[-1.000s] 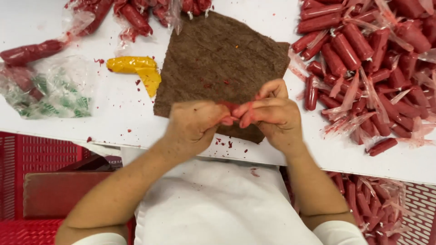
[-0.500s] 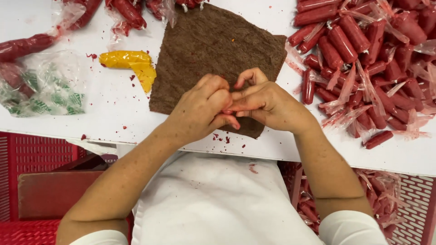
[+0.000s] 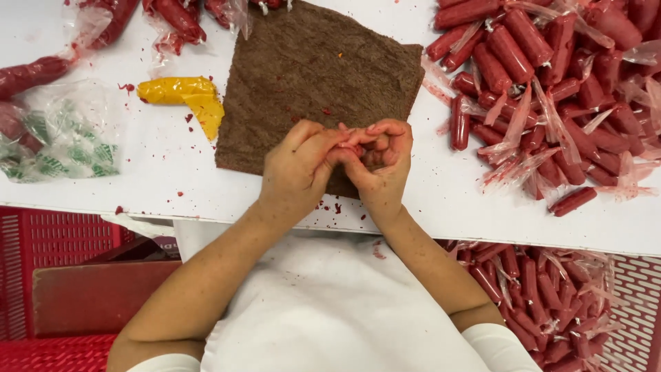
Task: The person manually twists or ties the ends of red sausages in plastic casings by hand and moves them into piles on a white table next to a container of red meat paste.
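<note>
Working at the near edge of the brown mat [image 3: 310,76], both hands were held together over the white desk [image 3: 103,193]. A small red piece [image 3: 350,147] was pinched between the left hand [image 3: 299,169] and right hand [image 3: 382,162]; both grips were closed tight on it, fingers curled, detail largely hidden. Step judged: a red sausage casing being worked loose at the fingertips. Fine fingertip control was judged necessary. The sausage pile [image 3: 551,89] sat well apart, right; a yellow bag [image 3: 182,96] left.
</note>
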